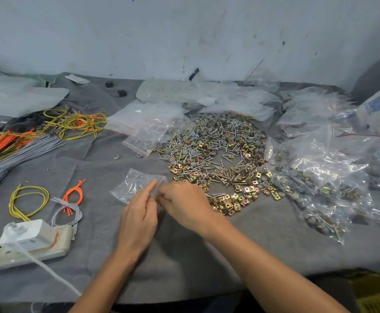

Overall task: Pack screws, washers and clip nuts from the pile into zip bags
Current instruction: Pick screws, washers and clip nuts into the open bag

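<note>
A big pile of screws, grey washers and brass clip nuts (216,152) spreads over the grey cloth at centre right. In front of it lies a small clear zip bag (131,185), its mouth turned toward my hands. My left hand (139,219) pinches the bag's right edge between thumb and fingers. My right hand (185,205) meets it at the same edge, fingers closed at the bag's mouth; what they hold is hidden. A smaller heap of clip nuts (228,202) lies just right of my right hand.
Filled zip bags (315,177) are heaped at the right, empty bags (144,123) behind the pile. Yellow, orange and grey wires (28,136) cover the left side. A white power strip with a plug (26,242) sits at the front left. A wall closes off the back.
</note>
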{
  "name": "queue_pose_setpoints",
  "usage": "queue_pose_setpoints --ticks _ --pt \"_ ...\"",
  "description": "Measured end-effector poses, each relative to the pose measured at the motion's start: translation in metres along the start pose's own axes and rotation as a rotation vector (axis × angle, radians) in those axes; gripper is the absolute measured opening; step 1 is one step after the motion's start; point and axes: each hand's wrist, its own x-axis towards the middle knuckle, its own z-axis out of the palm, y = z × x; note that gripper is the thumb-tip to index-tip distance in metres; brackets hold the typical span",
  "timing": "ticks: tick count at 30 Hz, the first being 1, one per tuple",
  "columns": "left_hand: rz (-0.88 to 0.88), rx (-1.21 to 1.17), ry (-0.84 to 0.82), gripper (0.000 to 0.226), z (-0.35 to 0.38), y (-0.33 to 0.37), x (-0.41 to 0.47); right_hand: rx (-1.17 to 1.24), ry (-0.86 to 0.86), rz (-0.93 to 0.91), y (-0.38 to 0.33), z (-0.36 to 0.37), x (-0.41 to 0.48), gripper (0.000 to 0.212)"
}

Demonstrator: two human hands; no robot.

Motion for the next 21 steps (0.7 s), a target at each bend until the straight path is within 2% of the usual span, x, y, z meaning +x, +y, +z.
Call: queue_pose_setpoints --ticks 4,10,13,21 --pt "0.004 -0.009 0.006 0.052 0.000 0.001 -0.001 0.136 -0.006 0.094 0.036 -0.034 -0.003 0.008" --pt "0.005 -0.003 0.001 0.051 -0.001 0.001 -0.001 -0.066 -0.359 0.212 0.103 -0.075 -0.014 0.006" --pt "0.001 0.000 0.008 0.047 0.000 0.001 -0.001 -0.062 -0.423 0.224 0.112 -0.072 -0.018 0.012" --pt "0.001 -0.011 0.008 0.046 0.001 -0.002 -0.001 -0.041 -0.588 0.180 0.111 -0.068 -0.017 0.006"
